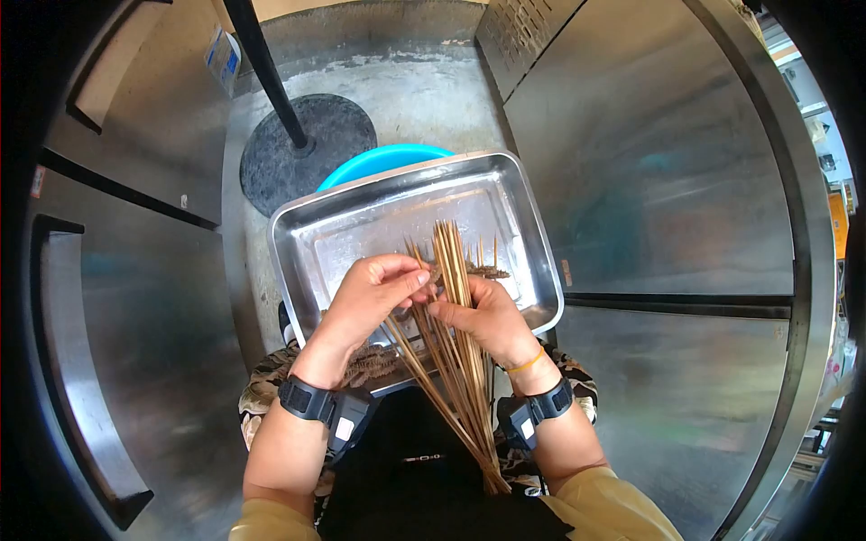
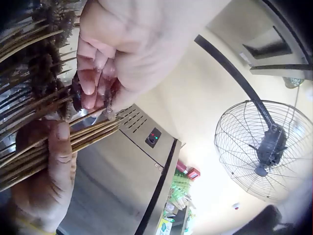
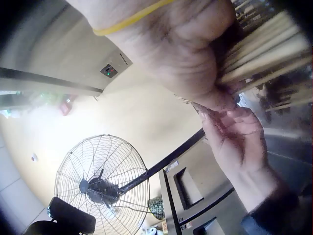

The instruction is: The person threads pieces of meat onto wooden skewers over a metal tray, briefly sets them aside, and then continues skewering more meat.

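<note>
In the head view my right hand grips a thick bundle of bamboo skewers, thumb across the front, pointed ends away from me. My left hand is close beside it at the skewer tips, thumb and fingers pinching a small brown ruffled piece of food. The left wrist view shows this dark, wet piece at the fingertips of the left hand. More ruffled brown food sits on skewers past the right hand. A heap of loose ruffled strips lies at the near left of the tray.
A rectangular metal tray lies before me, over a blue basin. Behind them a black pole stands on a round base. Steel cabinets flank both sides. A wire-cage fan shows in both wrist views.
</note>
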Action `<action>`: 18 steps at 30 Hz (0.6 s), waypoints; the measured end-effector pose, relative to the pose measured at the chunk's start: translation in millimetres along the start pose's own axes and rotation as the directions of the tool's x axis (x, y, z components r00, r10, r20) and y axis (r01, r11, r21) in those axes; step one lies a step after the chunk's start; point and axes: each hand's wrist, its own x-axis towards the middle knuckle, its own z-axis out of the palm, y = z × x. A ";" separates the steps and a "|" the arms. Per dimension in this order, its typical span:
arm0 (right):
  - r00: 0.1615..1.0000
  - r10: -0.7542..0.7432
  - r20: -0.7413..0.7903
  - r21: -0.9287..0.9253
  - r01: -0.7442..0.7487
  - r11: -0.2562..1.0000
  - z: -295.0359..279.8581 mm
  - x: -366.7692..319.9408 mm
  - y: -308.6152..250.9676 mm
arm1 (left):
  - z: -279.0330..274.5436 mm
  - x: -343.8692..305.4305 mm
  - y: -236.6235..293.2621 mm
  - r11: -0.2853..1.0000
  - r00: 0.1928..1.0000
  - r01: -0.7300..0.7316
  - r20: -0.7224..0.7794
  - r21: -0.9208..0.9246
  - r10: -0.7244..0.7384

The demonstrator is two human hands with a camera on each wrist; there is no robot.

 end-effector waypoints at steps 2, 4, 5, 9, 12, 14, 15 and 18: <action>0.995 -0.073 -0.065 -0.143 0.063 0.988 -1.0 -0.2 1.9 | 0.9 -4.9 4.8 0.992 0.996 -0.041 -0.077 0.116 0.050; 0.980 -0.071 -0.186 -0.290 0.014 0.957 -4.9 -1.8 2.4 | -5.0 -10.7 0.8 0.948 0.986 -0.070 -0.126 0.309 0.113; 0.971 -0.086 -0.224 -0.287 0.019 0.958 -7.1 -1.7 4.8 | -12.2 -14.8 -1.1 0.837 0.982 -0.067 -0.115 0.542 0.153; 0.937 -0.220 -0.272 -0.383 0.104 0.918 -21.3 -3.8 12.2 | -19.9 -44.0 -8.5 0.354 0.997 -0.072 0.073 0.932 0.010; 0.941 -0.201 -0.274 -0.250 0.133 0.959 -25.9 -6.6 14.6 | -11.3 -58.4 -28.9 0.147 0.992 -0.112 0.120 0.983 -0.048; 0.964 -0.110 -0.243 -0.150 0.074 0.986 -32.0 -8.2 17.5 | -7.4 -60.8 -45.6 0.052 0.993 -0.115 0.117 0.992 -0.035; 0.973 -0.065 -0.222 -0.100 0.043 0.994 -34.0 -8.7 17.9 | -6.8 -60.5 -53.9 0.040 0.992 -0.126 0.126 0.991 -0.002; 0.991 -0.029 -0.127 0.169 0.050 0.984 -31.4 -14.5 7.5 | -7.9 -63.2 -55.2 0.047 0.989 -0.142 0.140 0.989 0.048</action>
